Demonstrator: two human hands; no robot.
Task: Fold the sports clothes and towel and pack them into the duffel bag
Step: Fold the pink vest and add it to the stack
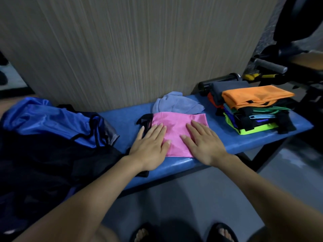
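Hands: left hand [150, 145] and right hand [204, 142] flat, fingers straight, pressing the folded pink mesh garment [178, 126] (grasping nothing).
Risk: slippery fabric may unfold on lifting.

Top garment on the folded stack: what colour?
Orange garment, seen in the head view.

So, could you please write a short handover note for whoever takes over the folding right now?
Left hand and right hand: both flat, pressing the folded pink garment on the blue bench.
Done: folded stack at the bench's right end.
Left: grey towel behind the pink piece is unfolded; blue and black clothes lie heaped at left. Nothing visibly packed yet.
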